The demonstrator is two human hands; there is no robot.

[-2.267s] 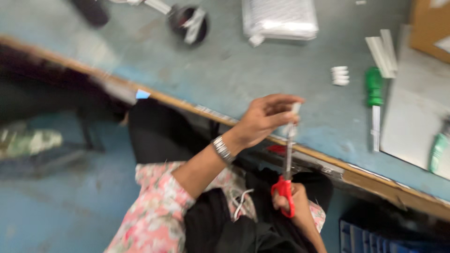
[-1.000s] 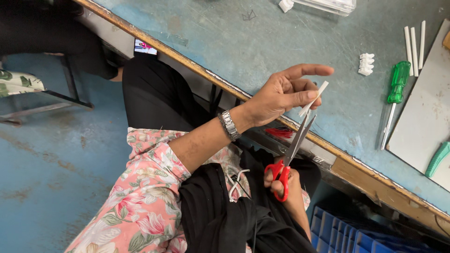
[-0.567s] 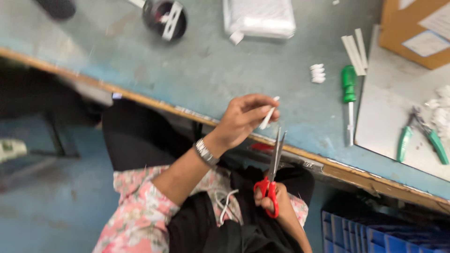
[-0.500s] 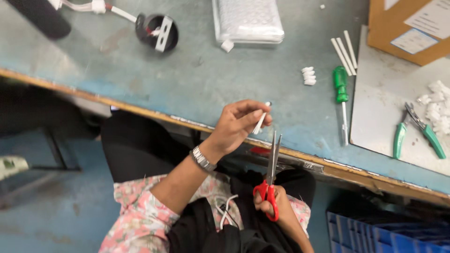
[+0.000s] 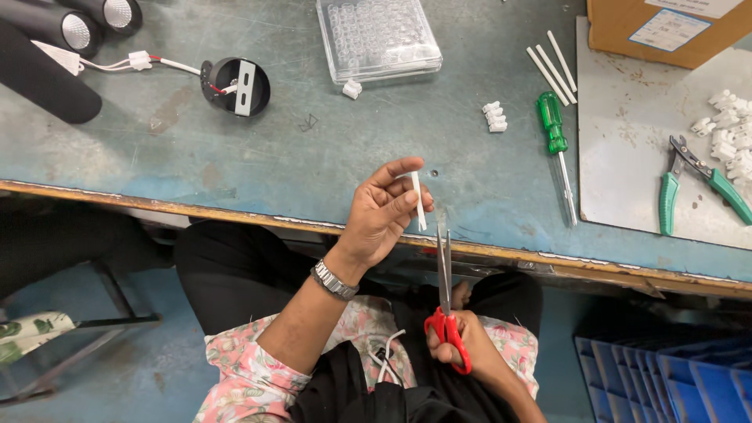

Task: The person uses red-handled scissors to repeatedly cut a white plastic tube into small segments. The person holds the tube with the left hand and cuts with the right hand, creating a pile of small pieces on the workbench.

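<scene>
My left hand [image 5: 381, 213] pinches a short white tube [image 5: 419, 200] between thumb and fingers, held upright over the front edge of the workbench [image 5: 258, 164]. My right hand [image 5: 470, 356] grips red-handled scissors [image 5: 446, 294] over my lap, blades pointing up and almost closed, their tips just right of the tube's lower end. White cord [image 5: 385, 362] lies on my lap between my arms.
On the bench: a clear plastic box [image 5: 377, 37], a black round lamp housing [image 5: 236, 84] with wires, a green screwdriver [image 5: 557, 145], several white tubes [image 5: 551, 67], white connector blocks [image 5: 494, 116], green pliers [image 5: 689, 182], a cardboard box [image 5: 666, 27]. Blue crates [image 5: 666, 380] sit lower right.
The view swung and settled over the bench. My left hand kept the white tube and drew closer to me; the scissors stayed upright in my right hand, just beside it.
</scene>
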